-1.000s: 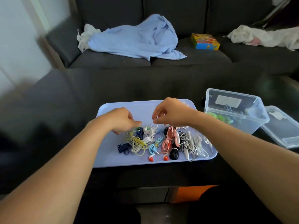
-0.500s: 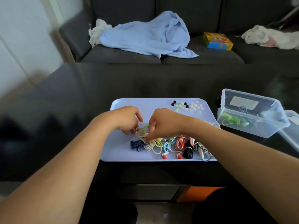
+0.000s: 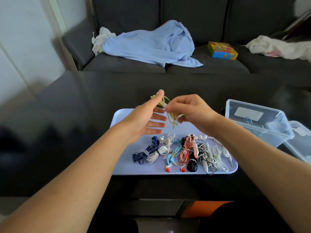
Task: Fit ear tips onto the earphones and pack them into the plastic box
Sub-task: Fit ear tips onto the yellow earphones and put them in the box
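A yellow-green earphone bundle (image 3: 172, 117) hangs above the lilac tray (image 3: 127, 167), pinched in my right hand (image 3: 188, 111). My left hand (image 3: 148, 118) is beside it with fingers spread; its raised fingertip touches the upper end of the cable near a pale earbud. Several coiled earphones (image 3: 183, 152) in blue, white, pink and black lie on the tray's near half. The clear plastic box (image 3: 255, 125) stands open to the right of the tray. My hands hide the ear tips at the tray's far edge.
The box's clear lid (image 3: 301, 143) lies at the far right. Everything rests on a dark table (image 3: 84, 101). Behind it is a grey sofa with a light-blue towel (image 3: 151, 46), a colourful small box (image 3: 222, 50) and a white cloth (image 3: 276, 47).
The yellow-green earphones left the pile and rose above the tray in my right hand. My left hand opened and lifted beside them. The camera view shifted, hiding the ear tips.
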{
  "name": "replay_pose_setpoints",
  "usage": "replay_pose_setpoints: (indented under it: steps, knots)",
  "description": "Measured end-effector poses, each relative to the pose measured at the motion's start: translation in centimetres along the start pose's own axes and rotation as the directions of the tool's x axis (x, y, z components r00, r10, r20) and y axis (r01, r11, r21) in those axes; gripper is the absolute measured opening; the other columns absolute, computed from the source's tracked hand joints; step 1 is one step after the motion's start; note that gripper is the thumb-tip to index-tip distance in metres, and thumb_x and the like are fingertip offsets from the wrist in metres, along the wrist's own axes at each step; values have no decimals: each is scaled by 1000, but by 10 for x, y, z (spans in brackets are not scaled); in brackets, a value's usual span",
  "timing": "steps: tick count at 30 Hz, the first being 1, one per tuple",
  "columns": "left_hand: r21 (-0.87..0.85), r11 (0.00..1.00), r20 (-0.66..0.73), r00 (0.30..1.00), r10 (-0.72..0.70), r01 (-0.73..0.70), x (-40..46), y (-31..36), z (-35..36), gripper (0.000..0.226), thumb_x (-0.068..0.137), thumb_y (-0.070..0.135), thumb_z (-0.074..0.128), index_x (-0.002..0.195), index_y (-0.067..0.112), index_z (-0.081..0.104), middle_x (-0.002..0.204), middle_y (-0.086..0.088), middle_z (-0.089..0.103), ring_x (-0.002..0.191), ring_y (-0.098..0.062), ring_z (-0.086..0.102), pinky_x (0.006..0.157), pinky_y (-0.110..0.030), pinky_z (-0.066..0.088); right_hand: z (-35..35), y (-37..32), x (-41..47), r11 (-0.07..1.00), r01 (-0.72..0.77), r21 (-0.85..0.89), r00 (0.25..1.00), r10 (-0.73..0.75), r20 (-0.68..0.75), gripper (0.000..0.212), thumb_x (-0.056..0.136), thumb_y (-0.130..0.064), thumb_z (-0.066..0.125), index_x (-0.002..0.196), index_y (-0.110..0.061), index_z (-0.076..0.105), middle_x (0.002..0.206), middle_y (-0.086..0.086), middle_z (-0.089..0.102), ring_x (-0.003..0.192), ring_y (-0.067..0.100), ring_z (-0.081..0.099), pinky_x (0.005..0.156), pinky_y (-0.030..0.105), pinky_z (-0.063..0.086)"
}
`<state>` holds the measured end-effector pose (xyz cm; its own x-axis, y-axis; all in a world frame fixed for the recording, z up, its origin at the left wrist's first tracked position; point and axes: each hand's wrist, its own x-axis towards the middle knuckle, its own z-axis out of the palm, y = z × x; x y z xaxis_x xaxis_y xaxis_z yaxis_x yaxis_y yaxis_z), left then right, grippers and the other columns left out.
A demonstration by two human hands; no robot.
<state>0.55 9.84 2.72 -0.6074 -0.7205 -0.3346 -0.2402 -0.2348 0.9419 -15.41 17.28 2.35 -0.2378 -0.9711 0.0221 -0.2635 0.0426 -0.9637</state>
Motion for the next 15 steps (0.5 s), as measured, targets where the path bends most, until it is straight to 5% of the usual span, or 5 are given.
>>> replay_pose_setpoints:
  steps: [3, 6, 10, 15]
  knots:
    - [-205, 977, 60, 995, 79, -65, 1, 1, 15, 29, 93, 40, 65, 96, 12, 71, 91, -6, 74, 86, -22, 71, 84, -44, 60, 15, 0, -5, 967, 139, -211, 990, -140, 11, 12, 84, -14, 79, 88, -3, 76, 74, 4, 74, 62, 5, 59, 57, 28, 50]
    - [-239, 967, -52, 995, 80, -90, 6, 2, 19, 21, 103, 23, 53, 102, 10, 70, 89, -8, 77, 80, -19, 74, 68, -34, 61, 9, -3, -5, 951, 165, -263, 984, -178, -28, 13, 83, -19, 81, 86, -7, 79, 75, 9, 74, 65, 9, 61, 59, 28, 51]
    - [-105, 990, -29, 996, 90, -92, 5, 9, 8, 19, 100, 16, 52, 93, 10, 69, 67, 0, 69, 53, -10, 58, 44, -20, 44, -33, 5, 2, 999, -35, 11, 929, 36, -367, 14, 92, -10, 66, 90, -12, 79, 86, 7, 76, 75, 15, 68, 66, 30, 56]
    - [71, 983, 131, 978, 162, -172, 3, 8, 0, 23, 87, 2, 39, 85, 5, 61, 55, -9, 52, 48, -16, 35, 42, -24, 27, -36, 31, 7, 985, -172, -7, 959, 165, -229, 38, 91, 7, 51, 113, -16, 74, 112, 4, 71, 103, 20, 69, 78, 31, 62]
